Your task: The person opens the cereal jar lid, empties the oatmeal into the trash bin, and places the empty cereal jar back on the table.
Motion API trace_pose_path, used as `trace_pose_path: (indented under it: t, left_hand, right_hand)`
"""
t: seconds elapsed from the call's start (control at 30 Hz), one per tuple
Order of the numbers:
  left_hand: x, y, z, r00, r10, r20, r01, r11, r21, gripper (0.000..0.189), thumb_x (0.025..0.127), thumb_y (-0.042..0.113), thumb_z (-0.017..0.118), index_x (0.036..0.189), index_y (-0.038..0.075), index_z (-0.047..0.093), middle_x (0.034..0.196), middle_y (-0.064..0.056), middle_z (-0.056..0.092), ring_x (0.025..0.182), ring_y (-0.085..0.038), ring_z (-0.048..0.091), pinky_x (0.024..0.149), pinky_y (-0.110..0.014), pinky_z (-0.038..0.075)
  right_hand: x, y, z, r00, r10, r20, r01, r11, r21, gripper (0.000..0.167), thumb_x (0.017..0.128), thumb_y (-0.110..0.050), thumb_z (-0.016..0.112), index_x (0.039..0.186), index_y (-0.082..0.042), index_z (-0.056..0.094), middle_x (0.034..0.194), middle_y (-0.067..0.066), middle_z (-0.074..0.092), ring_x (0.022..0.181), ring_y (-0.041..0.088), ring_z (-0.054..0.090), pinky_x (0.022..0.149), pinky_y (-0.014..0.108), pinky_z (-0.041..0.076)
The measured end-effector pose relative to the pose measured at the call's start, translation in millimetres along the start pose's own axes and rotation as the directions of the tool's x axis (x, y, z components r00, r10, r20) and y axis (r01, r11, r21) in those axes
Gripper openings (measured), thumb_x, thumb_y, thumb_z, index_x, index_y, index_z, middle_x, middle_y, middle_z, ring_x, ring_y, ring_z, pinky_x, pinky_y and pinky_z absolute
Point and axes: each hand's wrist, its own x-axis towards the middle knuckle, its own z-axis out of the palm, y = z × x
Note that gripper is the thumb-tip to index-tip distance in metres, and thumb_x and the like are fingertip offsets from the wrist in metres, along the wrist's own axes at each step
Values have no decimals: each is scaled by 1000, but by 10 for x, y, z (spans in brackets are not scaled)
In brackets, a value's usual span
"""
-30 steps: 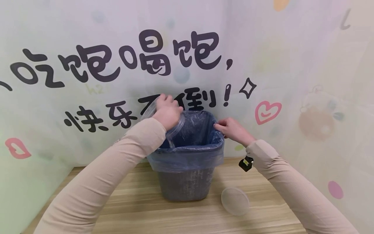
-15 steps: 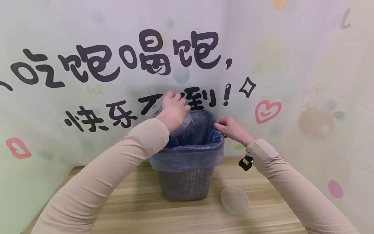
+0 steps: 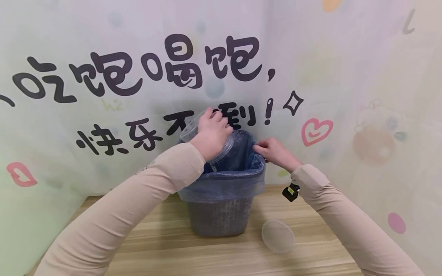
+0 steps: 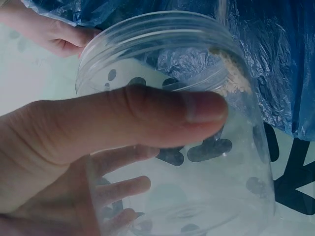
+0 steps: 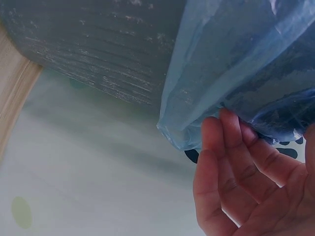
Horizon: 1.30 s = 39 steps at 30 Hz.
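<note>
My left hand (image 3: 214, 135) grips a clear plastic jar (image 4: 236, 177), tilted mouth-down over the trash can (image 3: 221, 218). Inside the jar, beige grainy stuff (image 4: 237, 76) lies near the mouth, and a thin stream (image 4: 222, 11) of it falls out; its exact kind cannot be told. A blue trash bag (image 3: 221, 188) lines the grey can and folds over its rim. At the can's right side, my right hand (image 3: 275, 154) holds the bagged rim, with its fingers (image 5: 229, 140) against the outside of the bag. The can's bottom is hidden.
On the wooden table (image 3: 155, 245), a round translucent lid (image 3: 277, 236) lies to the right of the can. A pale wall (image 3: 328, 76) with large black characters stands close behind. A small black device (image 3: 291, 193) is at the right wrist.
My left hand has shifted right with the tilted jar, farther over the can's mouth. The right hand, the can and the lid stay where they were.
</note>
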Motion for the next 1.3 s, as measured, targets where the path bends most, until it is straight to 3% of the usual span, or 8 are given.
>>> trace_pose_path:
  t: [0.23,0.43,0.53,0.67,0.83,1.07,1.3]
  left_hand:
    - [-22,23,13,1000,9,-9,-9,1000,-12,42,103,8,37,141,26,43,146,-2,37,133,-28,27,112,-45,12]
    - [-100,-55,-40,997,6,-79,-11,998,-65,39,102,6,40,137,22,48,138,-1,45,129,-27,32,109,-46,17]
    - [-129,-93,-83,994,-3,-106,-5,997,-78,40,100,4,44,136,21,48,137,-1,45,126,-26,34,108,-46,18]
    - [-129,-49,-69,998,20,-64,-23,999,-45,43,101,7,43,141,23,44,144,-3,40,133,-28,28,111,-46,14]
    - [-92,43,-5,999,33,-26,-33,999,2,44,103,10,37,145,24,40,150,-3,34,139,-29,21,113,-46,10]
    - [-63,60,74,1000,7,-28,-6,1000,19,44,103,10,38,145,22,40,150,-5,34,137,-30,22,113,-46,11]
    - [-46,-11,125,998,-27,-55,28,999,25,42,103,7,38,142,22,43,145,-3,38,131,-28,26,109,-46,14]
  right_hand:
    - [0,10,7,1000,-1,-1,1,1000,-3,28,98,-19,51,84,0,66,67,1,56,66,18,56,69,38,53]
    - [1,3,21,1000,5,-2,-5,1000,0,28,98,-19,51,82,0,65,66,1,55,66,18,56,68,36,52]
    - [-1,7,17,1000,6,-3,-6,1000,12,28,98,-18,51,83,0,66,66,1,56,65,18,56,70,41,53]
    - [-5,17,18,1000,4,0,-4,1000,27,28,98,-18,51,82,0,65,66,1,56,65,17,56,73,46,54]
    - [-5,25,29,1000,7,-8,-7,1000,22,27,98,-18,52,81,0,65,66,1,55,65,17,56,68,38,53]
    - [-3,22,37,1000,12,-3,-11,999,35,27,98,-18,51,83,0,65,66,1,56,66,17,56,73,45,53]
    - [1,11,19,1000,19,10,-19,999,36,28,99,-19,50,86,1,65,69,2,57,68,17,57,69,33,53]
